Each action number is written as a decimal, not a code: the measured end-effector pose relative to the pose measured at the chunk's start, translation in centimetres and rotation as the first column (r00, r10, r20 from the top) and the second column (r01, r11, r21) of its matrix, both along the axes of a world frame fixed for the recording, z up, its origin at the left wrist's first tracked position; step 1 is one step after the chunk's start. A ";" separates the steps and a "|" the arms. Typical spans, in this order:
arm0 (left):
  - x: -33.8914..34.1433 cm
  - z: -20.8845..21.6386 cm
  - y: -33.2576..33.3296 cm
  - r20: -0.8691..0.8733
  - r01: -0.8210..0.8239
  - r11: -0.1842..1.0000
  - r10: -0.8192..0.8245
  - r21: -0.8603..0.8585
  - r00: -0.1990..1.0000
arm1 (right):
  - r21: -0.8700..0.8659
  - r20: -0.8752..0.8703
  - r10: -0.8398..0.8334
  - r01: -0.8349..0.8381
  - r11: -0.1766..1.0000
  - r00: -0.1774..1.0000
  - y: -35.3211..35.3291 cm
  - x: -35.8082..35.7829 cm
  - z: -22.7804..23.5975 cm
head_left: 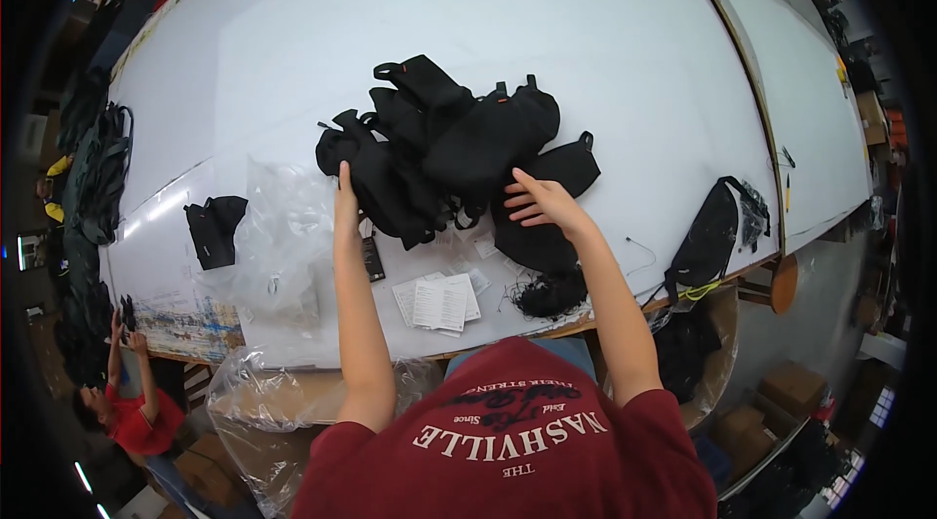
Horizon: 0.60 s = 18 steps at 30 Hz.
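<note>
A heap of black fabric pouches point(493, 143) with small loops lies on the white table, between my two hands. My left hand point(346, 202) is at the heap's left side, edge-on, a finger stretched out along a pouch; its other fingers are mostly hidden. On the right, my right hand point(547, 201) is open with fingers spread over the pouches' near right edge. Whether its fingertips touch the fabric I cannot tell. Close to me lie a stack of white printed cards point(441, 304) and a bundle of black cords point(549, 295).
Clear plastic bags point(283, 236) and a separate black pouch point(217, 229) lie to the left. A black sling bag point(705, 234) rests at the table's right front. Below the table edge stands a plastic-lined carton point(278, 402). Another person point(146, 417) works at far left.
</note>
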<state>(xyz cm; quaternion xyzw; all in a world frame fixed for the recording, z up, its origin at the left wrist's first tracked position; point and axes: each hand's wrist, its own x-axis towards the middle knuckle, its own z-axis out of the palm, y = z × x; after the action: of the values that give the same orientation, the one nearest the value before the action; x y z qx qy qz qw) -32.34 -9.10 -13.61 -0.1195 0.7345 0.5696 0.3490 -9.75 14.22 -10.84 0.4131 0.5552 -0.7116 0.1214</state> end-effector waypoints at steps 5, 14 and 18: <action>-0.9 -1.2 -5.1 -0.348 -0.142 0.977 0.078 -0.162 0.934 | -0.002 -0.161 -0.013 0.013 1.000 0.987 -0.2 6.6 3.3; 21.3 11.4 14.1 -0.825 0.599 0.770 -0.181 0.221 0.536 | -0.188 -0.476 -0.618 0.615 0.766 0.625 3.6 31.3 4.9; 38.9 11.5 21.9 -0.560 0.932 0.120 -0.770 0.341 0.304 | -0.437 -0.445 -0.883 0.825 0.358 0.148 1.7 45.8 0.0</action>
<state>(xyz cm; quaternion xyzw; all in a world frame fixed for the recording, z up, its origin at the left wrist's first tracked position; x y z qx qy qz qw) 6.55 12.82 -2.09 0.5203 0.4674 0.4744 0.5345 36.04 15.90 -10.86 0.3874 0.1946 -0.7667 -0.4735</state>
